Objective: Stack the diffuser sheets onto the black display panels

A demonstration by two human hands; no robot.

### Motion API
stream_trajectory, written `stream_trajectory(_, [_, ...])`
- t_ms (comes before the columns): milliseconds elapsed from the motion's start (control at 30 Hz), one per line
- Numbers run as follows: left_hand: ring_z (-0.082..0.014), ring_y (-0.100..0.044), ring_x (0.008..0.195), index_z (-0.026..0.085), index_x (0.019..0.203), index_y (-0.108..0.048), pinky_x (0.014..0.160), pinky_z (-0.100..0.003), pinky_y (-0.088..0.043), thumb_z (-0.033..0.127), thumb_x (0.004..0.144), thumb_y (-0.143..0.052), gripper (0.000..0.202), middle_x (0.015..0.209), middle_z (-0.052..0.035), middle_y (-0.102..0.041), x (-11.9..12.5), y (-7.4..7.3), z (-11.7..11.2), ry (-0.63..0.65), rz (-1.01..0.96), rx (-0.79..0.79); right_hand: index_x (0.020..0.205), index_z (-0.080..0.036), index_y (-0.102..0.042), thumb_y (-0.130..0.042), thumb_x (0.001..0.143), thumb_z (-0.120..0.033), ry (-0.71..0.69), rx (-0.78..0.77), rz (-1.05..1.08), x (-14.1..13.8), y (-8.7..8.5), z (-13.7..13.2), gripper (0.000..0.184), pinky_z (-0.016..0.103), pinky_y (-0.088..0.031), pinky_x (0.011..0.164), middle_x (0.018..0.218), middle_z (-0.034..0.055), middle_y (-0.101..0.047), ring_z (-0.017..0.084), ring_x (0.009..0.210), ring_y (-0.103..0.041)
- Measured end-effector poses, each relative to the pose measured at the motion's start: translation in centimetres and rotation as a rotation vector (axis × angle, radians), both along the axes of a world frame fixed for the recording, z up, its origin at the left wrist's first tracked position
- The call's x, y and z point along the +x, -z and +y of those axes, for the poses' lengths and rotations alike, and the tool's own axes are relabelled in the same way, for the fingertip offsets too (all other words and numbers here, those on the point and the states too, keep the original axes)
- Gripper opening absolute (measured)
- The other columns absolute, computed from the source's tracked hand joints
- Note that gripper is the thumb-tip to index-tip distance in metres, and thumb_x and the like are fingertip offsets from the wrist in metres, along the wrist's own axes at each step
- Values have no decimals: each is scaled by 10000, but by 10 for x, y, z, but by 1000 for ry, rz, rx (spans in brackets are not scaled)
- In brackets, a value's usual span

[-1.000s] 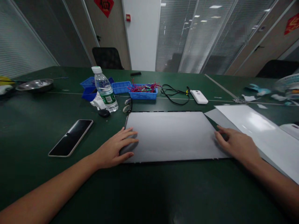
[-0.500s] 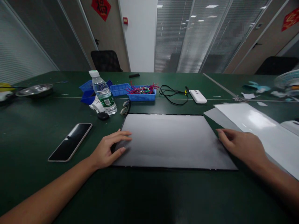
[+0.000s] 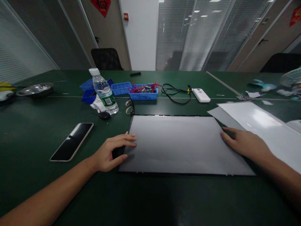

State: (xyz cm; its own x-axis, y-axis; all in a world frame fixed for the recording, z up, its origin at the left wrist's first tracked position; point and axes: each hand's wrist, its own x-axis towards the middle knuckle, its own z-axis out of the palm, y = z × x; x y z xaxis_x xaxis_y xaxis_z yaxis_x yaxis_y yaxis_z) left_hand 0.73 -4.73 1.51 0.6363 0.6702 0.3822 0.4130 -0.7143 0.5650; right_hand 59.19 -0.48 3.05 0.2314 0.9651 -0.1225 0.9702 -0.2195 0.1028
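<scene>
A flat grey rectangular panel with a thin black frame lies on the green table in front of me. My left hand is at its left edge, fingers spread, with the fingertips over the grey surface and the thumb lower down by the edge. Along the opposite edge, my right hand rests with thumb and forefinger apart, their tips at the frame. The panel lies flat between both hands, and neither is closed around it. The other fingers of my right hand are mostly hidden.
Left of my left hand lies a phone. Behind it stand a water bottle and a black mouse-like object. Glasses, a blue bin of wires and a white power bank sit beyond the panel. White sheets lie at right.
The panel has shifted to the right and slightly nearer to me, now reaching further under my right hand. My left hand has followed its left edge a little to the right.
</scene>
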Motion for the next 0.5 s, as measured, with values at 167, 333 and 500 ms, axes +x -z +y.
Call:
stream_trajectory(167, [-333,-664,1408,232,1365,-728,1247,-566,-490,320,1003,-628,386,1461,-139,-727,2,-1,-1,-17,27,-7,1663,-221,-508,-249,1051,-755,32,-16,2,6,3,1,852,457,-535,798,1224,224,-746,376,1029,-717])
stream_trajectory(333, [-351,-640,1433,221,1344,-744,1195,-572,-543,313,1010,-633,364,1451,-148,-731,5,-4,1,-53,68,9,1630,-202,-545,-254,1049,-745,6,11,-7,4,2,1,847,481,-535,777,1160,240,-753,397,985,-722])
stream_trajectory(500, [-318,-666,1404,224,1315,-758,1181,-548,-568,273,1039,-597,322,1404,-128,-760,9,0,4,-121,143,78,1648,-196,-518,-208,1058,-741,-25,10,-36,-1,0,-3,861,463,-536,760,1089,240,-751,388,962,-729])
